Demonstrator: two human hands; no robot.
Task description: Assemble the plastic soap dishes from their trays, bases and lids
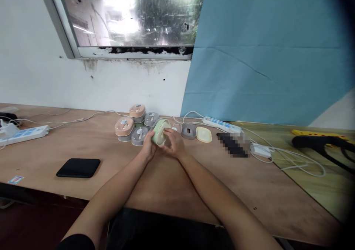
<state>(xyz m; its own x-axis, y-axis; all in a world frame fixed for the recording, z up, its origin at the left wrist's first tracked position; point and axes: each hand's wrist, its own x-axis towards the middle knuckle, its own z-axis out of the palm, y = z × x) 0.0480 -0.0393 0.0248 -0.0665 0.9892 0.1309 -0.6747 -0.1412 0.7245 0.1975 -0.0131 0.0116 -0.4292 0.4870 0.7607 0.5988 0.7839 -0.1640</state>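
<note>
Both my hands meet over the middle of the wooden table (69, 139). My left hand (148, 148) grips a small green oval box (159, 131) from below, tilted on its side with the open face toward me. My right hand (173, 141) holds the same box from the right, fingers at its rim. Just behind stands a cluster of similar small boxes (134, 126), pink and grey, some stacked in twos. To the right of my hands lie a grey oval part (188, 131) and a pale yellow lid (203, 134).
A black phone (78, 167) lies front left. White power strips sit at far left (24, 134) and behind the lids (222, 124), with cables trailing right. A blurred dark object (233, 144), a white adapter (260, 150), and a black and yellow tool (321, 141) lie right.
</note>
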